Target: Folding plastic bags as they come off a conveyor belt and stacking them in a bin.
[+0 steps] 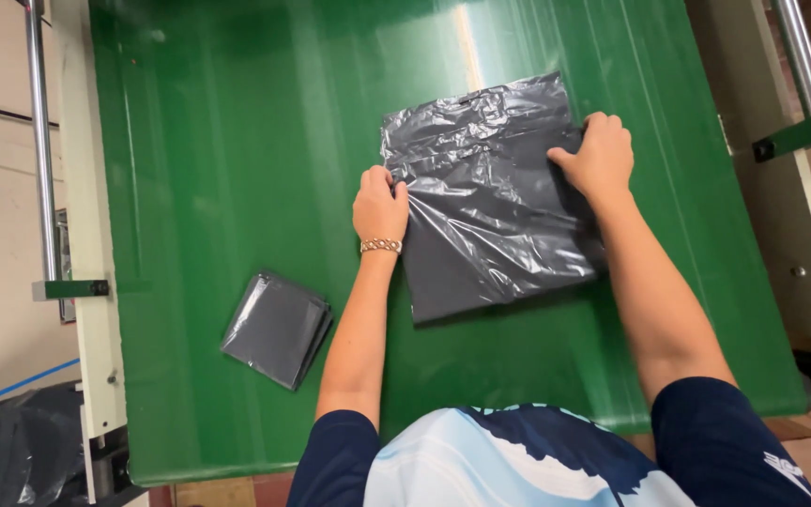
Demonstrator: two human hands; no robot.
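A stack of dark grey plastic bags [490,216] lies flat on the green table [237,169], right of centre. My left hand [379,204] pinches the stack's left edge, with a bracelet on the wrist. My right hand [599,158] grips the stack's right edge near its upper corner. Both hands hold the plastic, which is wrinkled in its upper half.
A small folded bundle of grey bags [277,329] lies on the table to the left of my left arm. Cream metal frames with steel rods [42,141] run along both sides of the table. A black bag [11,451] sits on the floor at lower left.
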